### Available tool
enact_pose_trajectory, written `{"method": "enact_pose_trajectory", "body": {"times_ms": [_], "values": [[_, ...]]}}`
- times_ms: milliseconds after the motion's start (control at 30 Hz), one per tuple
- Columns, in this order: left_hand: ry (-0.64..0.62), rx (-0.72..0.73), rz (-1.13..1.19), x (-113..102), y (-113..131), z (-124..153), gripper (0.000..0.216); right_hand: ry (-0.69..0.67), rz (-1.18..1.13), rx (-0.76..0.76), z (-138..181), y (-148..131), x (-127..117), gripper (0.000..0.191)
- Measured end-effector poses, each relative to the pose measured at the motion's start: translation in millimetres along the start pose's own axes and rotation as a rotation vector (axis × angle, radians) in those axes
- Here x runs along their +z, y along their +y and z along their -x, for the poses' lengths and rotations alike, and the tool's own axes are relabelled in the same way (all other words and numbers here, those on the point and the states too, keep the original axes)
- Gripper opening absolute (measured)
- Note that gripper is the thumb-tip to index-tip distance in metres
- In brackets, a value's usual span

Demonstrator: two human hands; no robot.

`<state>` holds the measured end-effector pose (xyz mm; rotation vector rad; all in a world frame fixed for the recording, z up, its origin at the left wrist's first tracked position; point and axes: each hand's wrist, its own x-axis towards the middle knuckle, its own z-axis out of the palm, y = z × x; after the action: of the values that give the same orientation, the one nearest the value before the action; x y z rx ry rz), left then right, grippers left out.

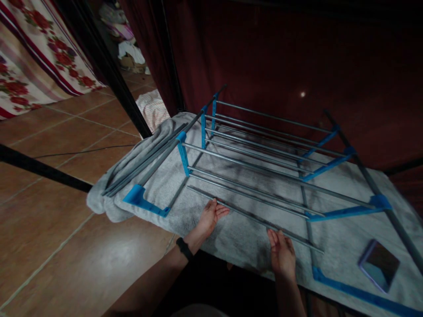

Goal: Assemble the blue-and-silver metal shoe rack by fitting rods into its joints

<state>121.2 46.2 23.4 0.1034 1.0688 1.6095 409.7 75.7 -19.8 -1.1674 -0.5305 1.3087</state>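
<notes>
A rack of grey metal rods and blue plastic connectors lies on its side on a grey towel. One loose grey rod rests on the towel in front of the rack. My left hand lies flat with its fingers stretched out, fingertips touching that rod near its left end. My right hand is open too, fingers together and extended toward the rod's right part. A black band is on my left wrist.
A phone lies face up on the towel at the right. Several spare rods rest along the towel's left edge. Brown tiled floor spreads to the left, with a floral cloth at the far left and a dark red curtain behind.
</notes>
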Motion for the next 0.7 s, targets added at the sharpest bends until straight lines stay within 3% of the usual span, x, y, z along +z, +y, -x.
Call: {"method": "enact_pose_trajectory", "body": {"times_ms": [200,367,500,700], "values": [[0.039,-0.048,0.047,0.1,3.3,0.2,0.036,0.001,-0.010,0.008,-1.2,0.3,-2.1,0.034],[0.152,-0.108,0.084,-1.1,17.7,-2.3,0.034,0.007,-0.009,0.023,0.0,-1.3,-1.9,0.034],[0.189,-0.053,0.103,-5.6,35.3,-2.0,0.035,-0.001,-0.007,0.015,-0.9,-0.1,-4.3,0.031],[0.295,0.020,0.117,-15.3,54.3,-4.1,0.035,-0.022,-0.008,0.021,-5.3,2.0,-9.5,0.041]]}}
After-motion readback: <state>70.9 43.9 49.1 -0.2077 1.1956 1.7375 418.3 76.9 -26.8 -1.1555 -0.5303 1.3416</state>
